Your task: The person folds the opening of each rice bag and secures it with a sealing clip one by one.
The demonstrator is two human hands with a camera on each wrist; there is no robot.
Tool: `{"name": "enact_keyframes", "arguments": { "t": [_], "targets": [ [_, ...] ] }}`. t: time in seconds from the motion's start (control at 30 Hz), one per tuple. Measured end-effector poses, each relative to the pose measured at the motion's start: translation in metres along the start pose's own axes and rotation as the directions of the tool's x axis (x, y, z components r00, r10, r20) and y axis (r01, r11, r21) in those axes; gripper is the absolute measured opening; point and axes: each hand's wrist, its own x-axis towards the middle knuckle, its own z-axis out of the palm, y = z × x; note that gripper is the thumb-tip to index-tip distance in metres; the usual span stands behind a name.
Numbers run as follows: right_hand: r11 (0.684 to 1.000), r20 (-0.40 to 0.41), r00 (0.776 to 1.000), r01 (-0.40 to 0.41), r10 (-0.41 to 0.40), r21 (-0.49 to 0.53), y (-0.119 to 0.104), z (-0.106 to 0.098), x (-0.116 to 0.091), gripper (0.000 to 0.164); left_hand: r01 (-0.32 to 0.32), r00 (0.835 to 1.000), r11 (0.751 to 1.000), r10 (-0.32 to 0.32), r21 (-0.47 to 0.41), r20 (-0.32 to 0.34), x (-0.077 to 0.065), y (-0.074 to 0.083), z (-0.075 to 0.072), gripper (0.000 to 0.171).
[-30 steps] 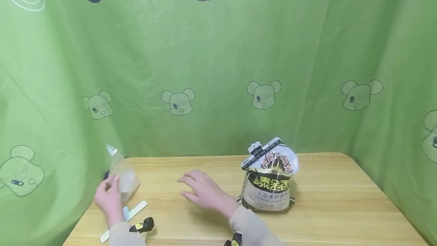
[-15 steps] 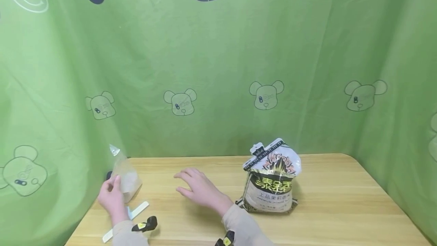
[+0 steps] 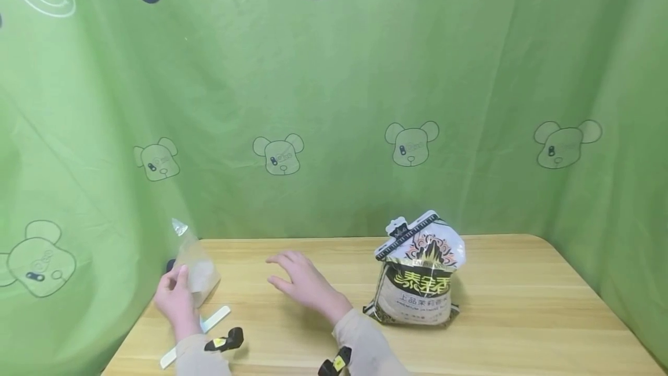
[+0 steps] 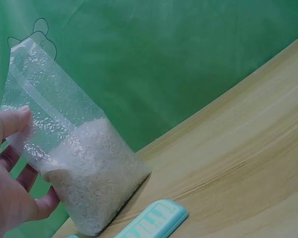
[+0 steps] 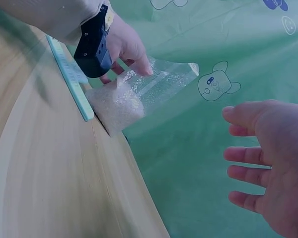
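Note:
My left hand (image 3: 174,297) pinches the side of a clear plastic bag (image 4: 97,173) between thumb and fingers. White rice fills the bag's lower part, which stands on the table, while its upper part rises slack and leans in the left wrist view. Over the middle of the table, my right hand (image 3: 305,283) holds nothing; its fingers are spread and reach toward the bag. A flat pale turquoise-and-white bar (image 4: 156,220) lies beside the bag, partly hidden under my left forearm in the head view.
A larger printed rice bag (image 3: 417,295) stands on the right, its folded top held by a long black-and-white clip (image 3: 407,235). The wooden table (image 3: 522,306) meets a green patterned curtain (image 3: 334,86) at the back and sides. Each wrist wears a black camera.
My right hand has drawn slightly left, away from the large rice bag. The left hand keeps its pinch on the clear bag. The whole head view has shifted a little.

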Motion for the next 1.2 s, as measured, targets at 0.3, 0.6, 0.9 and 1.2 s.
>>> {"name": "enact_keyframes", "arguments": {
  "t": [0.3,0.6,0.9,1.2],
  "targets": [
    [0.999,-0.002,1.0,-0.018,0.018,0.03,0.002,0.011,0.007,0.041,0.042,0.999,0.995,-0.042,-0.086,0.003,0.001,-0.001,0.005,0.006],
    [0.996,0.027,0.998,-0.064,0.062,0.066,0.004,0.016,0.012,0.043,0.025,0.999,0.994,-0.022,-0.102,0.039,-0.001,-0.003,0.012,0.012],
    [0.989,0.025,0.996,-0.089,0.086,0.12,0.005,0.023,0.016,0.044,0.071,0.991,0.997,-0.066,-0.036,0.118,-0.005,-0.01,0.025,0.005],
    [0.976,0.015,0.992,-0.129,0.128,0.173,0.007,0.03,0.02,0.051,0.084,0.966,0.996,-0.087,0.025,0.243,-0.007,-0.011,0.039,0.011]
  ]
}}
